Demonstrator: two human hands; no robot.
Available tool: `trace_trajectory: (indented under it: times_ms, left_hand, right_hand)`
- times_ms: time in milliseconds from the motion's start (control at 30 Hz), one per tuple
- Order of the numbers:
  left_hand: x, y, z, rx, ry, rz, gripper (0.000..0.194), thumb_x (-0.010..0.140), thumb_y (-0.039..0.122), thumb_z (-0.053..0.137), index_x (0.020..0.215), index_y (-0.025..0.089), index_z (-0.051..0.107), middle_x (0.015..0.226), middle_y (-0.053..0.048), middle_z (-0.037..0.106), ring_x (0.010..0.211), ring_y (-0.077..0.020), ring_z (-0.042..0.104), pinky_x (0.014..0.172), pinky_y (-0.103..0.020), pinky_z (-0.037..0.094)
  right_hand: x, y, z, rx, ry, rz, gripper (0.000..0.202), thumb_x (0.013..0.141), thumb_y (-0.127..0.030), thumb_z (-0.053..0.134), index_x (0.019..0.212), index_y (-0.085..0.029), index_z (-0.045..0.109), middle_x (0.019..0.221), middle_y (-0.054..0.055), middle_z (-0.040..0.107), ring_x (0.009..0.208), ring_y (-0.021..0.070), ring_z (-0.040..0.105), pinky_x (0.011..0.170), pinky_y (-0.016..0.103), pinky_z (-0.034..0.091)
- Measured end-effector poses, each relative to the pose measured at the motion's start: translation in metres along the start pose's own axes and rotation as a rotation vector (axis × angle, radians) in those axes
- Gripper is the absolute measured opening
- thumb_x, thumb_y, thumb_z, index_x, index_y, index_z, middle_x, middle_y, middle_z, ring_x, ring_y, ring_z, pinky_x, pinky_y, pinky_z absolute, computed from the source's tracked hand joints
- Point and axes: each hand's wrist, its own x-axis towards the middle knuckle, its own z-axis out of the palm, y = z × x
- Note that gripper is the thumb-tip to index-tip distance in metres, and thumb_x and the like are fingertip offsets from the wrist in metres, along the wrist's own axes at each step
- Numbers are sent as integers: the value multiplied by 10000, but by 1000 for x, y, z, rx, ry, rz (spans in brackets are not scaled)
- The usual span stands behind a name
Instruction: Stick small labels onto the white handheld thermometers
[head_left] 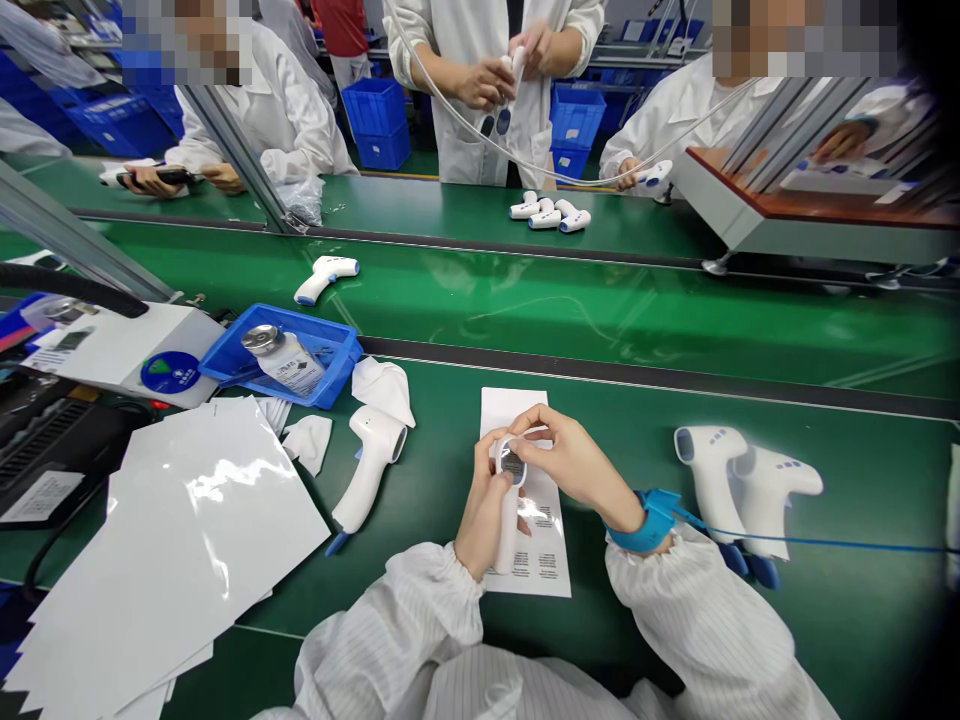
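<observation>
My left hand (484,510) is wrapped around a white handheld infrared thermometer (507,535), its round dark display end facing up at me. My right hand (562,455), with a blue wrist strap (651,520), has its fingers bent onto the rim of that display end. Whether a small piece is pinched there, I cannot tell. Beneath both hands lies a white sheet of printed labels (551,560). Another thermometer (369,460) lies to the left, and a pair of thermometers (711,470) rests side by side to the right.
At left are stacked glossy sheets (217,500), a blue tray (341,385) with a metal-topped bottle (289,360), and crumpled white wipes (309,440). A single thermometer (328,275) lies on the green conveyor (480,310). Co-workers across it handle thermometers. A blue cord (825,543) runs rightward from my wrist.
</observation>
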Motion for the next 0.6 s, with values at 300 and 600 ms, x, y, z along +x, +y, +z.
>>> trace_trajectory:
  times_ms: [300, 600]
  left_hand:
    - [-1, 22, 6, 23, 73, -4, 267, 903, 427, 457, 1138, 302, 456, 1128, -42, 517, 916, -200, 582, 600, -269, 553]
    - [-15, 34, 13, 266, 143, 222, 235, 945, 347, 441, 1176, 302, 441, 1073, -9, 528, 894, -141, 525, 825, -275, 438]
  right_hand:
    - [-15, -8, -7, 207, 35, -16, 218, 885, -392, 547, 883, -207, 661, 958, 34, 682, 914, 187, 626, 855, 334, 474]
    - [-37, -23, -5, 36, 218, -217, 123, 809, -251, 655, 694, -218, 622, 876, 16, 606, 850, 165, 588, 757, 297, 480]
